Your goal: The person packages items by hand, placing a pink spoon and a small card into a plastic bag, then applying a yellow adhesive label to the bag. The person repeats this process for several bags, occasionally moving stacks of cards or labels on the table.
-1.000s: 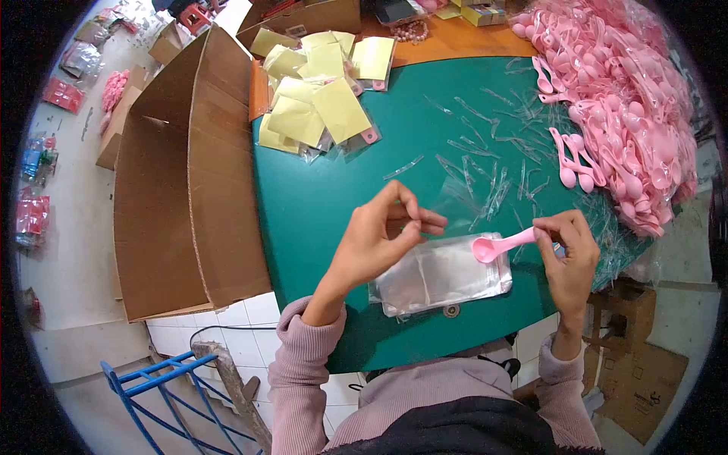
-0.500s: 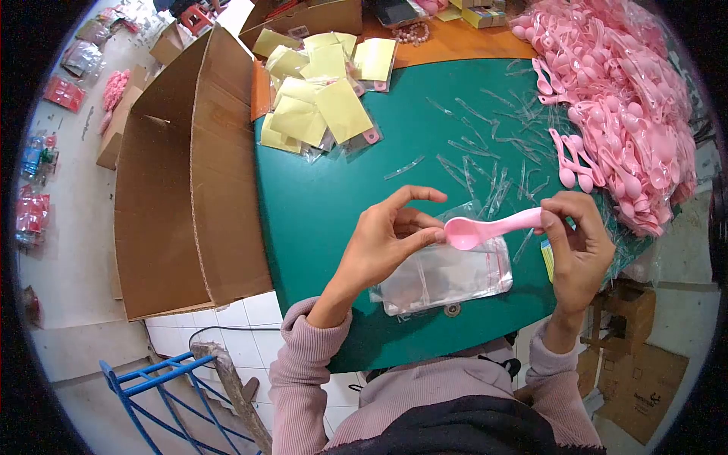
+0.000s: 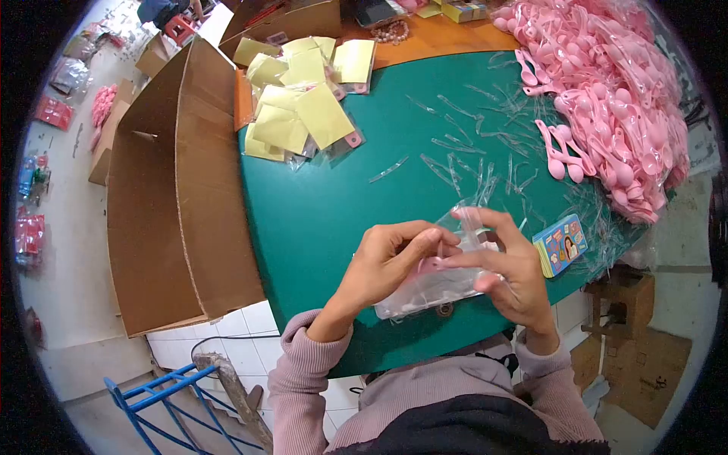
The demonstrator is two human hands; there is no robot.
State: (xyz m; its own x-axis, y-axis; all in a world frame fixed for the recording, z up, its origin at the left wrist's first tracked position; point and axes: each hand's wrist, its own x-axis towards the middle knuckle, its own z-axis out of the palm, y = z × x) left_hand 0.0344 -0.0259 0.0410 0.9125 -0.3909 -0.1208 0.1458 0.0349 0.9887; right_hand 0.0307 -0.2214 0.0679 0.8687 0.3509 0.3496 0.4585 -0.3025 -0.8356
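Over the near part of the green table, my left hand (image 3: pixel 387 265) pinches the pink spoon (image 3: pixel 434 263), which is mostly hidden behind the fingers. My right hand (image 3: pixel 504 269) is close beside it, its fingers closed on a thin clear plastic bag (image 3: pixel 472 224) that rises above both hands. Beneath them lies a stack of clear plastic bags (image 3: pixel 417 298). To the right of my right hand is a stack of printed cards (image 3: pixel 561 246). A large heap of pink spoons (image 3: pixel 622 114) in clear plastic fills the right back of the table.
Packets with yellow cards (image 3: pixel 303 114) lie at the back left of the green table (image 3: pixel 326 205). Clear plastic strips (image 3: pixel 462 144) are scattered mid-table. An open cardboard box (image 3: pixel 216 182) stands left. A blue metal frame (image 3: pixel 163 398) is below it. A person (image 3: pixel 163 10) is far back left.
My right hand has let go of the spoon's handle and moved left onto a clear bag. The spoon is now in my left hand. The printed cards have come into fuller view.
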